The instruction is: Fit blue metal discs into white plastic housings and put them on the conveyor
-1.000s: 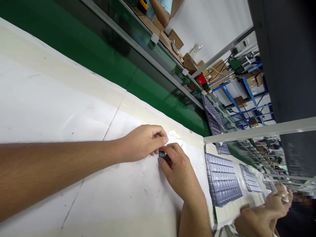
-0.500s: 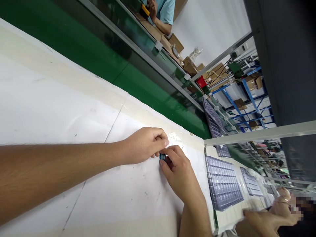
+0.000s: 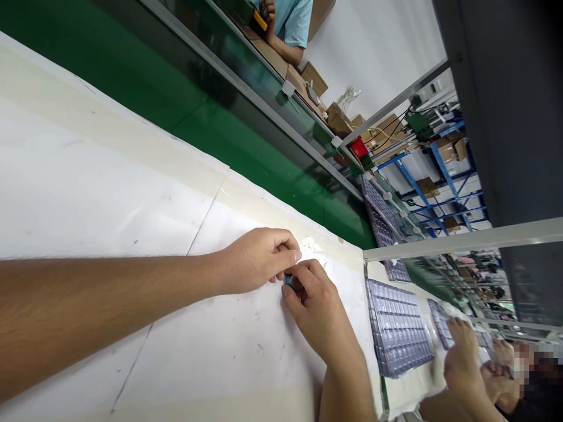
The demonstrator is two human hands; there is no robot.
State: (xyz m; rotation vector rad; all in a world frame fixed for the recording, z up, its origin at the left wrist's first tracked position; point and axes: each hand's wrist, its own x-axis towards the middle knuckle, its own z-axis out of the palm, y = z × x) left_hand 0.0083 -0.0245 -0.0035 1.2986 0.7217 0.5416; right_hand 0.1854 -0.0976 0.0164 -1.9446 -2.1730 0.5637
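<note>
In the head view, I see the person's right hand (image 3: 319, 305) holding a small blue banded piece (image 3: 288, 279) between thumb and fingers, in a narrow grip. The piece is just above the white work surface (image 3: 197, 346), near its far edge. Its visible end points toward the left hand (image 3: 259, 261); the rest is hidden by fingers, so its long axis I cannot tell. The left hand is closed narrow, thumb against fingers, beside the right fingertips; whether it holds something thin, I cannot tell. A clear compartment tray (image 3: 398, 328) lies to the right.
</note>
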